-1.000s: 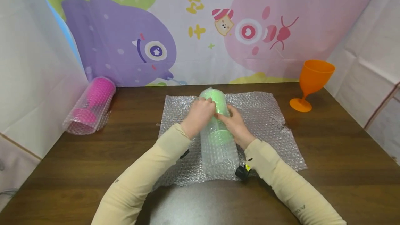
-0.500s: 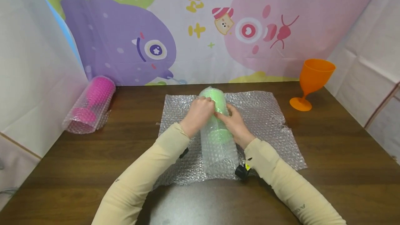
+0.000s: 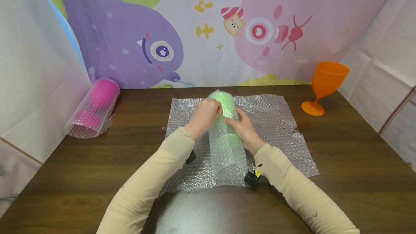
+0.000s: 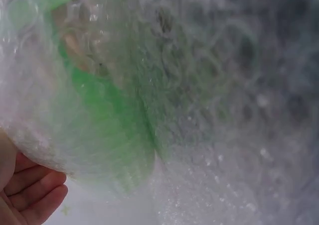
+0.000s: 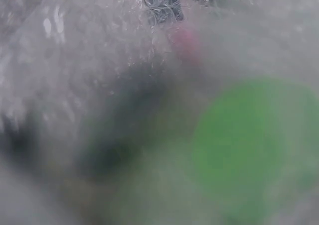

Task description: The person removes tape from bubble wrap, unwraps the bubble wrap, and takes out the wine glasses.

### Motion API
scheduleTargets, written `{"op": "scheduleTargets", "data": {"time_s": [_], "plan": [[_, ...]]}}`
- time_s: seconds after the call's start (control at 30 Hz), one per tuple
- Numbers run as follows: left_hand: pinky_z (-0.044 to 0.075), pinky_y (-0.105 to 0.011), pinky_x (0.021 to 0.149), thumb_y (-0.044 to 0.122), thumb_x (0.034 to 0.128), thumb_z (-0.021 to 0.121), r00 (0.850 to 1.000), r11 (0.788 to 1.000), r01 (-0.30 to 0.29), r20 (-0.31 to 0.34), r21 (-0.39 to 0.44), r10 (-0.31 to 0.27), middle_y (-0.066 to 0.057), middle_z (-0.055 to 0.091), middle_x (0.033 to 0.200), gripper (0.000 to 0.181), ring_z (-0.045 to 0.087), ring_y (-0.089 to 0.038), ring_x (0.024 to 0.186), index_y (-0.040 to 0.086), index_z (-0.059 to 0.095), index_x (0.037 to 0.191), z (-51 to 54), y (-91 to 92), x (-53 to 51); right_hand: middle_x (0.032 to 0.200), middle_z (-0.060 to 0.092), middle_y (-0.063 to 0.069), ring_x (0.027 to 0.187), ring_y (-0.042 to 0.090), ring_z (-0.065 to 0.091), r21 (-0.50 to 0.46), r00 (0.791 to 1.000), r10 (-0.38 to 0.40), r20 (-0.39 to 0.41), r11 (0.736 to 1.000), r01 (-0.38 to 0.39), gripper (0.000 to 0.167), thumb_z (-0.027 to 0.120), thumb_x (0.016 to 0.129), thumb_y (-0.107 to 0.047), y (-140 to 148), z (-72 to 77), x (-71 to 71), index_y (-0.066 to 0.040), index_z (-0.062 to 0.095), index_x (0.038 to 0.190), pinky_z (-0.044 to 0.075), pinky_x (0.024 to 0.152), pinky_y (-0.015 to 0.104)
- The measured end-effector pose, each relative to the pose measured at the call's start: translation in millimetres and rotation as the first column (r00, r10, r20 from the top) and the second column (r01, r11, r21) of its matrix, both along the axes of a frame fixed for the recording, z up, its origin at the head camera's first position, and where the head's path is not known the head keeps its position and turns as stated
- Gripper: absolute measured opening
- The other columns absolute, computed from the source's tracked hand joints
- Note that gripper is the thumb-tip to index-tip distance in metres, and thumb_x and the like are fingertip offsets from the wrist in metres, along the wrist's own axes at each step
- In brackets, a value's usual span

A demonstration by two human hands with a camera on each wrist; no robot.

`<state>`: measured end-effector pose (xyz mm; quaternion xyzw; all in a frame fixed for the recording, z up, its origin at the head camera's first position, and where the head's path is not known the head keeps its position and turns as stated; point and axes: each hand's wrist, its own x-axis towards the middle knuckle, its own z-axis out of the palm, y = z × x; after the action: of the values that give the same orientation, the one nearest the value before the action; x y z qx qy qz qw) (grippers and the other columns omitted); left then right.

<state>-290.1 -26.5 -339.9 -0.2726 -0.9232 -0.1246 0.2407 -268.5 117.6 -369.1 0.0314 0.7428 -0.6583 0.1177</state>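
A green goblet (image 3: pixel 226 105) lies rolled in bubble wrap (image 3: pixel 229 165), its cup toward the back. My left hand (image 3: pixel 204 115) grips the wrap along the roll's left side near the cup. In the left wrist view, the curled fingers (image 4: pixel 44 187) of that hand hold the wrap's edge. My right hand (image 3: pixel 246 130) holds the roll from the right, its thumb on top and fingers round the side. In the right wrist view the goblet (image 5: pixel 239 145) is a blurred green round shape behind the wrap.
A flat bubble wrap sheet (image 3: pixel 276 125) lies under the roll on the wooden table (image 3: pixel 351 161). Back right stands an orange goblet (image 3: pixel 328 82). At the left lies a pink goblet (image 3: pixel 102 93) rolled in bubble wrap. A patterned curtain (image 3: pixel 201 57) hangs behind.
My left hand has shifted slightly left and turned a little at the wrist, still on the wrap. The right hand and the roll stay nearly where they were.
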Motion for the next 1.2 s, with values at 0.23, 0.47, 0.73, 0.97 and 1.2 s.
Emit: {"op": "scheduleTargets", "data": {"time_s": [0.23,0.47,0.73,0.97,1.2], "plan": [[0.046,-0.024,0.057,0.01,0.0883,0.052,0.994,0.99,-0.009,0.106,0.143,-0.007,-0.008,0.068,0.081,0.019,0.054,-0.011,0.056,0.004,0.071,0.089,-1.5,-3.7,0.7,0.14,0.034,0.008,0.11,0.027,0.05,0.003,1.0,-0.001,0.004,1.0,0.001,0.069,0.057,0.088,-0.029,0.3,1.4,0.7,-0.02,0.019,0.144,0.049,0.081,0.04],[0.049,-0.032,0.083,0.019,0.0916,0.051,0.952,0.943,-0.088,0.306,0.321,-0.016,-0.006,0.064,0.111,0.024,0.061,-0.019,0.098,0.009,0.067,0.106,-3.5,-9.2,1.1,0.138,0.036,0.008,0.108,0.026,0.051,-0.015,1.0,-0.004,0.022,1.0,0.004,0.071,0.059,0.086,-0.03,0.3,1.1,0.8,-0.02,0.019,0.144,0.051,0.078,0.038],[0.049,-0.037,0.078,0.022,0.094,0.044,0.925,0.896,-0.146,0.379,0.42,-0.027,-0.007,0.054,0.125,0.031,0.057,-0.024,0.1,0.011,0.06,0.119,-5.0,-12.9,-3.2,0.133,0.04,0.008,0.105,0.027,0.053,-0.039,1.0,0.008,0.016,0.999,-0.007,0.068,0.059,0.087,-0.03,0.8,-0.8,-0.7,-0.02,0.022,0.143,0.052,0.075,0.038],[0.042,-0.04,0.093,0.032,0.0944,0.045,0.868,0.844,-0.232,0.495,0.484,-0.044,-0.007,0.046,0.133,0.041,0.045,-0.024,0.12,0.014,0.049,0.131,1.4,-9.8,-29.0,0.136,0.038,0.007,0.107,0.027,0.051,-0.037,1.0,0.008,0.021,0.999,-0.007,0.069,0.06,0.086,-0.031,1.8,-0.1,-0.9,-0.022,0.022,0.143,0.051,0.076,0.039],[0.039,-0.041,0.097,0.042,0.0918,0.047,0.793,0.795,-0.298,0.601,0.528,-0.101,-0.004,0.046,0.136,0.049,0.043,-0.023,0.124,0.017,0.044,0.135,0.1,-8.6,-45.5,0.14,0.034,0.007,0.109,0.027,0.05,-0.03,0.999,0.014,0.037,0.999,-0.013,0.073,0.06,0.086,-0.031,1.3,-1.9,-0.2,-0.021,0.017,0.145,0.051,0.076,0.038]]}}
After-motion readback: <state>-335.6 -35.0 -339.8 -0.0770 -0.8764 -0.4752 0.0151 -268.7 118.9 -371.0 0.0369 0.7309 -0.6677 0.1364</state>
